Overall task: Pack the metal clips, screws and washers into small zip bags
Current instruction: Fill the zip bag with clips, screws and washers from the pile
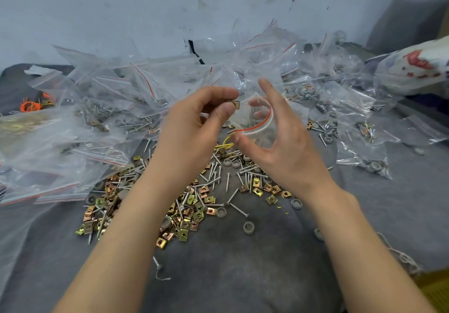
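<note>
Starting nearest me, the grey cloth point(243, 276) carries the loose stock. Brass-coloured metal clips point(184, 230) are heaped toward the left, screws point(239, 209) lie scattered through the middle, and grey washers point(248, 227) dot the right edge of the heap.

Above that heap I have both hands raised. My left hand point(194, 127) pinches one clip point(235, 104) between thumb and forefinger tip, with the other fingers curled in; I cannot tell whether they hide more pieces. My right hand point(286, 147) holds the small zip bag point(257, 123) with its red-striped mouth bowed open, thumb on the near lip and fingers behind the far lip. The clip sits just left of the mouth, near its upper edge, and is not yet inside.

To do this well, I judge I should keep the thumb and fingers spread so the limp film stays rounded. I should carry the clip right over the opening and let go only once it is past the red stripe. A clip corner could snag the lip and fold it shut.

Farther off, filled bags point(121, 108) pile up against the wall point(121, 8).
</note>
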The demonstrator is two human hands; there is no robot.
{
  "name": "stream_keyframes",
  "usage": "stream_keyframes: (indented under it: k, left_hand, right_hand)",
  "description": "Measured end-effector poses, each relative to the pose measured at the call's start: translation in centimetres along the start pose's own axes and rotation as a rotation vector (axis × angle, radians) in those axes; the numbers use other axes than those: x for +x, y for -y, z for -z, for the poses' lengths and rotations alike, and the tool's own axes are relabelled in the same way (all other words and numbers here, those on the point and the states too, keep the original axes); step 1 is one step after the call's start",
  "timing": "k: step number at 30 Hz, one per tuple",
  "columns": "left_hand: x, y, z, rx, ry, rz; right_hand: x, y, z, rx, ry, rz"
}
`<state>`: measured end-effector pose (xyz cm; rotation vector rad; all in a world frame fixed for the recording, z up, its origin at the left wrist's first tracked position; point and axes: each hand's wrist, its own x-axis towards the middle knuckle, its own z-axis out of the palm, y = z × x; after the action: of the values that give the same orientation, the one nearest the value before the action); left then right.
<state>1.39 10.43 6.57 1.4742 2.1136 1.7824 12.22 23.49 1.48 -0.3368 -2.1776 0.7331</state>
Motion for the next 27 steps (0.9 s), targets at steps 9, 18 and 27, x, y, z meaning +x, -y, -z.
stream_keyframes:
  k: [9,18,27]
  left_hand:
    - [0.5,0.2,-1.2,0.022,-0.006,0.021]
    - [0.2,0.8,-1.2,0.111,0.017,0.028]
    - [0.4,0.8,-1.4,0.205,0.004,0.013]
  right_hand:
    - [-0.1,-0.1,0.5,-0.026,-0.009,0.013]
    - [-0.2,-0.1,0.7,-0.038,-0.015,0.018]
    - [-0.2,0.2,0.1,-0.038,0.004,0.061]
